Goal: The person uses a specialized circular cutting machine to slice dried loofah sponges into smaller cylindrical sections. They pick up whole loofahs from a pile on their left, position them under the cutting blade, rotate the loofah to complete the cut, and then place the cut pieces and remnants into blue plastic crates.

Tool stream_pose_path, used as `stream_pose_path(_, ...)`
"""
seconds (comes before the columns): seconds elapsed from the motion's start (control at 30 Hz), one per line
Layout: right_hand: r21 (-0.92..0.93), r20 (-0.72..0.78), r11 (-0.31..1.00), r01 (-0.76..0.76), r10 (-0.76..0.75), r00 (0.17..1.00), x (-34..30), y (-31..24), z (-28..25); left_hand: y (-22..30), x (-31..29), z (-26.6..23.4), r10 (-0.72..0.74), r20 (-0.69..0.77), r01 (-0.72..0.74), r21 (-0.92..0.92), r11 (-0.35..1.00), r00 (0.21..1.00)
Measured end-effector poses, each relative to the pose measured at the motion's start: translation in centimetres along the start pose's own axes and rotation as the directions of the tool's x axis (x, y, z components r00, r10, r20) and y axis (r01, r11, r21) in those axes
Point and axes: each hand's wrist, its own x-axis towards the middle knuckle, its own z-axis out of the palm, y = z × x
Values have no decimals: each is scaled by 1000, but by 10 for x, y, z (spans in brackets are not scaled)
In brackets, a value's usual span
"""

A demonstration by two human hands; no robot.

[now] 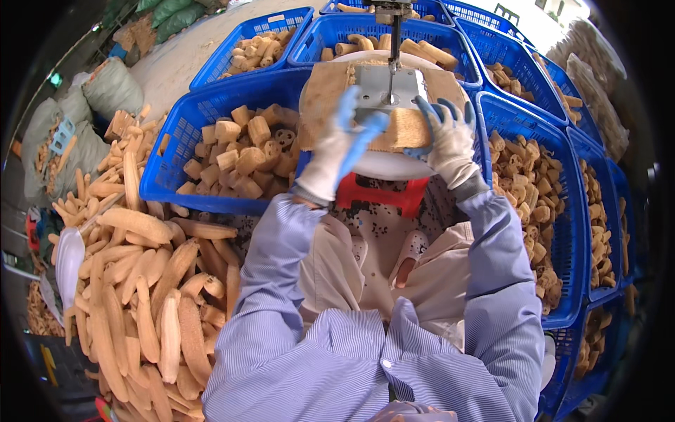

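Observation:
A short tan loofah piece (408, 129) lies at the near side of a saw's metal table plate (373, 77), with a cut, blocky shape. My right hand (450, 141), in a white glove with blue fingertips, grips its right end, thumb along the near side and fingers beyond it. To the left, my left hand (336, 144) in a matching glove is smeared by motion. Its thumb and fingers are spread and hold nothing. The upright blade and its guide (394, 42) rise from the plate just beyond the loofah piece.
A blue crate (158, 176) of cut loofah pieces stands left of the saw. More blue crates (573, 274) line the right and far sides. Whole loofahs (140, 274) heap up at my left, beside a white plastic dish (69, 264). Under the saw is a red stool (383, 197).

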Motion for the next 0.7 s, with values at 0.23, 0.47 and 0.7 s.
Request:
stream_pose_path(0.23,118,5,983,-143,143,990,8,-2,-3,3,20,7,-80,136,106,-196,975,987)
stream_pose_path(0.47,669,-62,742,-47,119,991,24,17,47,-39,49,-10,-107,136,127,-152,980,985)
stream_pose_path(0.7,647,-60,762,-37,99,993,38,17,74,-65,53,-17,-145,103,154,-92,984,984)
